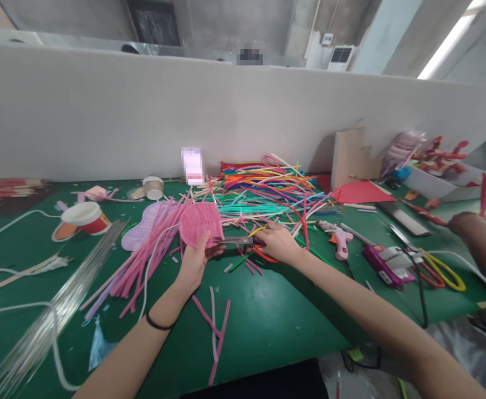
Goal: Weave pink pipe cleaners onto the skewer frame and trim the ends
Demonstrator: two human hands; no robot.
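Note:
My left hand (196, 259) is closed on the lower edge of a round pink woven piece (200, 222) made of pipe cleaners, held just above the green table (267, 316). My right hand (276, 242) grips the red handles of a pair of scissors (238, 241), whose dark blades point left toward the pink piece. A loose bundle of pink pipe cleaners (143, 257) lies left of my left hand. A big heap of many-coloured pipe cleaners (267, 191) lies behind both hands.
A paper cup (85, 217) lies tipped at left, with a tape roll (154, 187) behind it. A pink glue gun (339, 239), another glue gun (386, 265) and yellow-handled scissors (444, 272) lie at right. Another person's arm (477, 238) reaches in at far right. A white partition wall (143, 111) backs the table.

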